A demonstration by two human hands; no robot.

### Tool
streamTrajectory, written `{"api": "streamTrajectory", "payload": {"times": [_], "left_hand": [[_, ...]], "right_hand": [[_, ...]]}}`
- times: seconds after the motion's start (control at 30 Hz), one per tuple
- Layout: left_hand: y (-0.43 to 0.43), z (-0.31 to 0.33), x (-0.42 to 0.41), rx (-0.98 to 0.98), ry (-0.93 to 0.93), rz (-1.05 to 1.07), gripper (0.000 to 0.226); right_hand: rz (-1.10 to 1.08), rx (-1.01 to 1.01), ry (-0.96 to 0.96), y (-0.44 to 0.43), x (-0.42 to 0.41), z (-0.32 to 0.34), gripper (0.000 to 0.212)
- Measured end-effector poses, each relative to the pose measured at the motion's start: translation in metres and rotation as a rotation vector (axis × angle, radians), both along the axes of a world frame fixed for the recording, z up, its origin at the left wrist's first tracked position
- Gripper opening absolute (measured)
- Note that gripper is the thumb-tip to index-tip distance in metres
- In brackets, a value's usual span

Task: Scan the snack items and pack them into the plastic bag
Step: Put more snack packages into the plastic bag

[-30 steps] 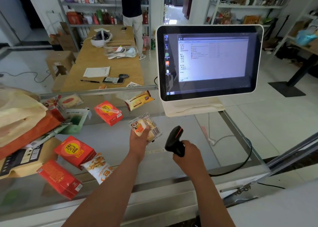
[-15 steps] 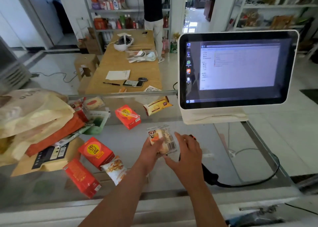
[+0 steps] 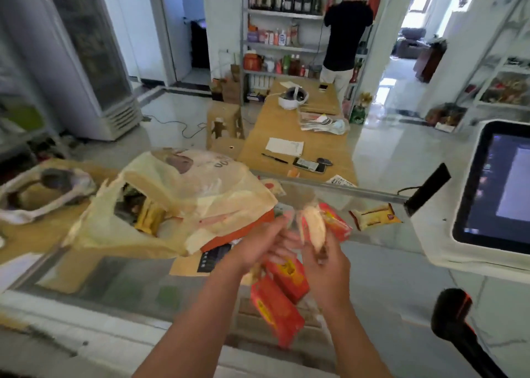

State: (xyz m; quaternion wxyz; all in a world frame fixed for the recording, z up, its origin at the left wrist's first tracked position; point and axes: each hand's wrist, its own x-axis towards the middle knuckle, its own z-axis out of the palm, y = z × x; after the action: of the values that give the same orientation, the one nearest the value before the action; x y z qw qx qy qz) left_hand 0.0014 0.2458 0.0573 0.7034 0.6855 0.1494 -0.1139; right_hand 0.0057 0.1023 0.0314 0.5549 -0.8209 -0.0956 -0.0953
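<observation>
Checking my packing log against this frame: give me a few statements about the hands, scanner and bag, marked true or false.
1. The right hand grips the scanner. False: the scanner lies untouched on the counter; the hand holds the snack packet.
2. The plastic bag already has items inside. True.
3. The snack packet is in the bag. False: it is held to the right of the bag, outside it.
4. Red boxes lie unpacked on the counter. True.
</observation>
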Motion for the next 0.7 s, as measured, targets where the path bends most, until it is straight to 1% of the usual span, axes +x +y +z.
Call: {"api": "streamTrajectory", "payload": {"times": [0.1, 0.17, 0.23, 0.3, 0.33, 0.37, 0.4, 0.47, 0.53, 0.63, 0.67, 0.7], "left_hand": [[0.061, 0.013, -0.032, 0.219, 0.054, 0.113, 0.073], [0.095, 0.022, -0.051, 0.381, 0.013, 0.209, 0.073], [0.121, 0.033, -0.063, 0.634, -0.019, 0.274, 0.08], [0.141, 0.045, -0.068, 0.868, 0.029, 0.304, 0.086], [0.146, 0.051, -0.069, 0.922, 0.058, 0.31, 0.085], [0.151, 0.057, -0.069, 0.927, 0.088, 0.311, 0.084], [0.155, 0.059, -0.07, 0.884, 0.099, 0.304, 0.084], [0.164, 0.065, -0.07, 0.724, 0.074, 0.329, 0.08], [0.175, 0.07, -0.07, 0.597, 0.058, 0.388, 0.067], [0.189, 0.079, -0.062, 0.689, 0.02, 0.367, 0.05], [0.189, 0.084, -0.06, 0.659, -0.014, 0.336, 0.044], [0.186, 0.091, -0.058, 0.583, -0.046, 0.282, 0.042]], "right_hand": [[0.026, 0.261, 0.296, 0.055, -0.009, 0.008, 0.013], [0.026, 0.424, 0.42, 0.085, -0.016, 0.011, 0.013], [0.015, 0.474, 0.438, 0.113, -0.024, 0.013, 0.019], [0.014, 0.449, 0.406, 0.134, -0.033, 0.012, 0.009], [0.017, 0.421, 0.392, 0.142, -0.037, 0.01, 0.007], [0.022, 0.402, 0.394, 0.149, -0.042, 0.011, 0.009], [0.048, 0.371, 0.39, 0.153, -0.045, 0.01, 0.01], [0.119, 0.334, 0.396, 0.158, -0.05, 0.014, 0.01], [0.195, 0.292, 0.427, 0.157, -0.05, 0.022, 0.007], [0.334, 0.192, 0.544, 0.157, -0.041, 0.034, 0.001], [0.385, 0.152, 0.573, 0.157, -0.036, 0.036, 0.003], [0.414, 0.119, 0.599, 0.16, -0.032, 0.04, 0.009]]}}
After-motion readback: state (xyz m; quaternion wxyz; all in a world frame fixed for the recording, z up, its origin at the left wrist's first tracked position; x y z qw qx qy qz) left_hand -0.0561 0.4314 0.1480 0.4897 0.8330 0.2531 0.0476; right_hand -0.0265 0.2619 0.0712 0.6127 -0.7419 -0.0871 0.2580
